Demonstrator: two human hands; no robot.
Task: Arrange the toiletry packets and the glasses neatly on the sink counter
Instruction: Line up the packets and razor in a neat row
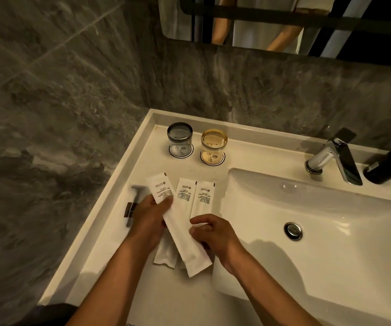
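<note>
Three long white toiletry packets lie side by side on the white sink counter (110, 234). My left hand (148, 220) grips the leftmost, slanted packet (159, 188) near its printed end. My right hand (213, 234) pinches the lower part of the rightmost packet (204, 196). The middle packet (185, 194) lies between them. Under my hands more white packets (165, 255) show partly. A grey-rimmed glass (180, 138) and an amber-rimmed glass (214, 145) stand upright on round coasters at the back of the counter.
A dark wrapped razor (133, 205) lies left of the packets near the counter's raised edge. The basin (307, 231) with its drain is to the right. Behind it stand a chrome faucet (333, 158) and a dark bottle (389, 164). Marble walls close off the left and back.
</note>
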